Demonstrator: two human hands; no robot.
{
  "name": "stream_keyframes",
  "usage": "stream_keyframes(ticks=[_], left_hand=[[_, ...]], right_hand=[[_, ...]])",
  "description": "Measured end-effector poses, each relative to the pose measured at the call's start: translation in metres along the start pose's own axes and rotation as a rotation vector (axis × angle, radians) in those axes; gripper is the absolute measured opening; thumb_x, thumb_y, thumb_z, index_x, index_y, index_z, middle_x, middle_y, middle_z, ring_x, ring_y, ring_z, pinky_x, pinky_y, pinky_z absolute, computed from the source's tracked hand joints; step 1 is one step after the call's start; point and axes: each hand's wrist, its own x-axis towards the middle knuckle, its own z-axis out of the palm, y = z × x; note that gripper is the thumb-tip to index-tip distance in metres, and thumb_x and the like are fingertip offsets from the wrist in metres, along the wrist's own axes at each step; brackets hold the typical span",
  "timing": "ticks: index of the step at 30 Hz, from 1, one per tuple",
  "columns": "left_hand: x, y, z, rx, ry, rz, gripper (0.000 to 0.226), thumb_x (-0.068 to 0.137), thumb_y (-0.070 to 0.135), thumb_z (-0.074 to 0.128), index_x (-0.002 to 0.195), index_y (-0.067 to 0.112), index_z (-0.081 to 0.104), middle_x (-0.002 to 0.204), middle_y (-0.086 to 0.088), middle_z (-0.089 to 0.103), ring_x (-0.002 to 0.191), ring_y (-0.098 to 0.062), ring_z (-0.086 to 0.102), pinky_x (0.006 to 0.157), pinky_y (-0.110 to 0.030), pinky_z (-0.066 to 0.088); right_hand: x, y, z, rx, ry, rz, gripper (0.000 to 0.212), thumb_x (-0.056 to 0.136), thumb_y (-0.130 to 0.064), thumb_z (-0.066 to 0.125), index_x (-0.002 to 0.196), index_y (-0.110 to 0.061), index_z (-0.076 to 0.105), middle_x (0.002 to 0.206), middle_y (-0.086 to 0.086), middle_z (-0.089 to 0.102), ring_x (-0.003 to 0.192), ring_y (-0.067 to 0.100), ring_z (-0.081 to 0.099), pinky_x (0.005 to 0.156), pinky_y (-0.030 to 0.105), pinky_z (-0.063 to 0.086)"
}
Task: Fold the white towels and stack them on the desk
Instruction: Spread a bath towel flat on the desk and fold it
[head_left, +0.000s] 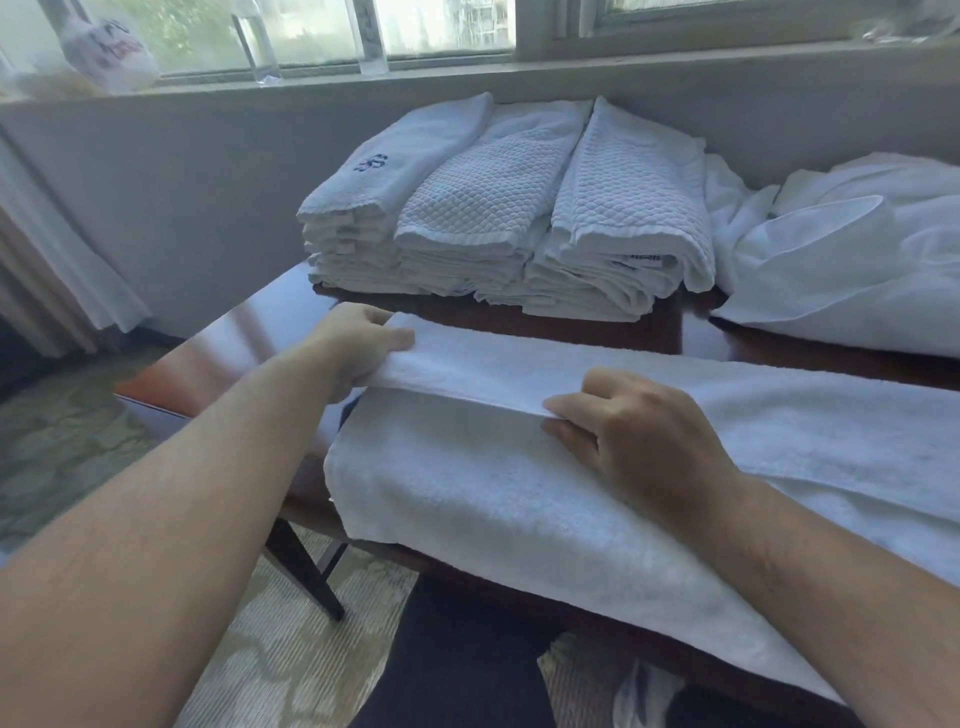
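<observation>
A long white towel (467, 499) lies across the near edge of the dark wooden desk (228, 338), its far half doubled over toward me. My left hand (358, 348) grips the left end of that folded layer, thumb on top. My right hand (634, 431) pinches the folded edge near the middle, fingers curled over it. Behind, three stacks of folded white towels (498, 223) stand side by side on the desk.
A heap of unfolded white towels (841, 254) lies at the back right. The grey wall and window sill (467, 73) with two clear bottles and a bag run behind the desk. A curtain hangs at the left; patterned carpet shows below.
</observation>
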Motion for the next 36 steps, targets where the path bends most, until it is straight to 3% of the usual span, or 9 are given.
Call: stream_keyframes(ticks=[3, 5, 10, 15, 21, 24, 27, 32, 36], left_hand=[[0.004, -0.010, 0.002, -0.011, 0.080, 0.040, 0.011, 0.083, 0.023, 0.073, 0.077, 0.030, 0.080, 0.090, -0.005, 0.078, 0.093, -0.031, 0.074, 0.090, -0.054, 0.058], [0.009, -0.014, 0.005, 0.021, 0.142, 0.048, 0.009, 0.084, 0.028, 0.075, 0.091, 0.022, 0.076, 0.099, -0.001, 0.076, 0.097, -0.027, 0.072, 0.094, -0.049, 0.057], [0.002, -0.017, 0.015, 0.174, 0.226, 0.207, 0.041, 0.087, 0.033, 0.071, 0.126, 0.035, 0.058, 0.116, 0.012, 0.060, 0.107, -0.008, 0.056, 0.083, -0.017, 0.042], [-0.010, -0.016, 0.022, 0.438, 0.258, 0.272, 0.013, 0.088, 0.036, 0.067, 0.100, 0.037, 0.073, 0.109, 0.010, 0.066, 0.100, -0.010, 0.055, 0.084, -0.023, 0.038], [-0.038, -0.010, 0.045, 0.777, 0.478, 0.474, 0.034, 0.093, 0.034, 0.058, 0.126, 0.028, 0.063, 0.137, -0.003, 0.043, 0.127, -0.029, 0.037, 0.103, -0.044, 0.033], [-0.072, 0.008, 0.077, 0.578, 0.187, 0.820, 0.042, 0.090, 0.053, 0.054, 0.125, 0.032, 0.064, 0.132, 0.009, 0.051, 0.124, -0.015, 0.041, 0.103, -0.035, 0.036], [-0.091, 0.015, 0.112, 0.677, -0.126, 0.913, 0.056, 0.087, 0.067, 0.053, 0.136, 0.041, 0.055, 0.139, 0.015, 0.050, 0.128, -0.007, 0.041, 0.105, -0.029, 0.035], [-0.092, 0.011, 0.126, 0.548, -0.052, 1.036, 0.016, 0.092, 0.039, 0.070, 0.105, 0.036, 0.079, 0.116, 0.011, 0.070, 0.106, -0.014, 0.061, 0.089, -0.029, 0.046], [-0.091, 0.006, 0.125, 0.573, 0.021, 1.147, 0.012, 0.092, 0.030, 0.070, 0.095, 0.022, 0.078, 0.108, 0.007, 0.073, 0.096, -0.020, 0.068, 0.083, -0.032, 0.046]], right_hand=[[0.001, 0.000, 0.003, -0.038, -0.066, 0.018, 0.018, 0.097, -0.029, 0.065, 0.092, -0.016, 0.078, 0.077, -0.001, 0.058, 0.070, 0.023, 0.056, 0.057, 0.030, 0.040], [-0.001, 0.001, 0.004, -0.084, -0.083, 0.062, 0.020, 0.098, -0.024, 0.059, 0.092, -0.016, 0.076, 0.080, 0.000, 0.059, 0.076, 0.024, 0.056, 0.065, 0.035, 0.046], [-0.007, 0.001, -0.001, -0.012, 0.064, 0.051, 0.005, 0.090, -0.009, 0.073, 0.092, -0.009, 0.078, 0.072, 0.005, 0.059, 0.063, 0.029, 0.056, 0.053, 0.036, 0.047], [-0.008, 0.003, -0.001, 0.024, -0.026, 0.081, 0.014, 0.093, -0.014, 0.071, 0.103, -0.019, 0.080, 0.074, 0.003, 0.059, 0.066, 0.029, 0.057, 0.060, 0.038, 0.048], [-0.037, 0.011, -0.019, -0.159, 0.004, 0.256, 0.029, 0.076, -0.011, 0.080, 0.104, -0.011, 0.076, 0.087, 0.007, 0.063, 0.079, 0.032, 0.058, 0.066, 0.042, 0.049], [-0.060, 0.027, -0.037, -0.226, 0.017, 0.383, 0.036, 0.074, -0.015, 0.079, 0.109, -0.012, 0.072, 0.095, 0.007, 0.065, 0.088, 0.034, 0.057, 0.072, 0.044, 0.047], [-0.079, 0.044, -0.053, -0.218, 0.023, 0.467, 0.021, 0.076, -0.013, 0.079, 0.097, -0.015, 0.075, 0.094, 0.007, 0.066, 0.088, 0.035, 0.058, 0.075, 0.044, 0.045], [-0.098, 0.054, -0.062, -0.158, 0.021, 0.394, 0.017, 0.085, -0.009, 0.069, 0.099, -0.015, 0.077, 0.097, 0.004, 0.069, 0.092, 0.030, 0.059, 0.078, 0.046, 0.049], [-0.098, 0.054, -0.062, -0.065, 0.032, 0.387, 0.021, 0.085, -0.004, 0.064, 0.100, -0.012, 0.076, 0.097, 0.003, 0.067, 0.096, 0.026, 0.059, 0.084, 0.047, 0.053]])
